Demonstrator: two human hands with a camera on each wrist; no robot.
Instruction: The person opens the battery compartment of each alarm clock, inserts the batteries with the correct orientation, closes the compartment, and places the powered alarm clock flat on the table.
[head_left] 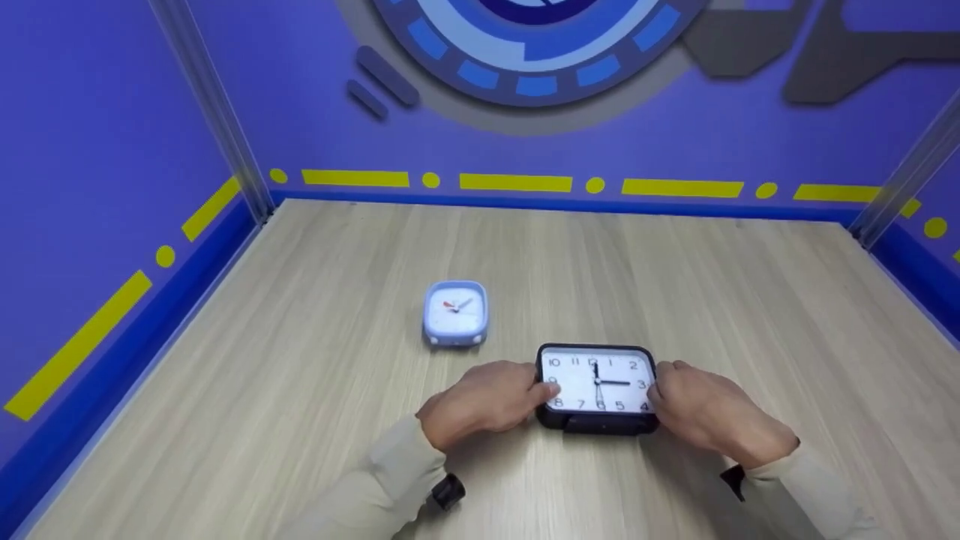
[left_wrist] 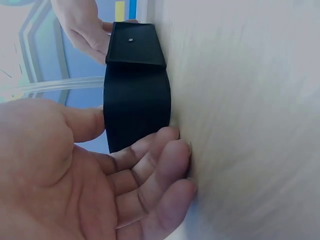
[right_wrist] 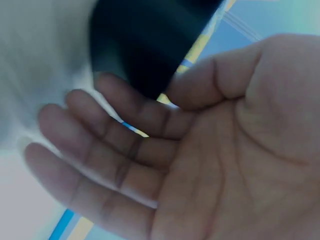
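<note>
A black rectangular alarm clock [head_left: 598,390] with a white numbered face lies face up near the front of the table, between both hands. My left hand [head_left: 491,394] grips its left end, the thumb over the rim onto the face. At the right end, my right hand [head_left: 705,405] pinches the side between thumb and forefinger. The left wrist view shows the clock's black side [left_wrist: 137,100] close to the wood, with curled fingers [left_wrist: 172,160] beside it. In the right wrist view, a dark blurred clock corner [right_wrist: 145,45] sits at the thumb and forefinger.
A small light-blue square clock [head_left: 456,313] sits behind and left of the black one. The wooden table [head_left: 360,277] meets a blue-purple patterned wall [head_left: 525,150] at the back, with metal posts [head_left: 225,112] at the corners.
</note>
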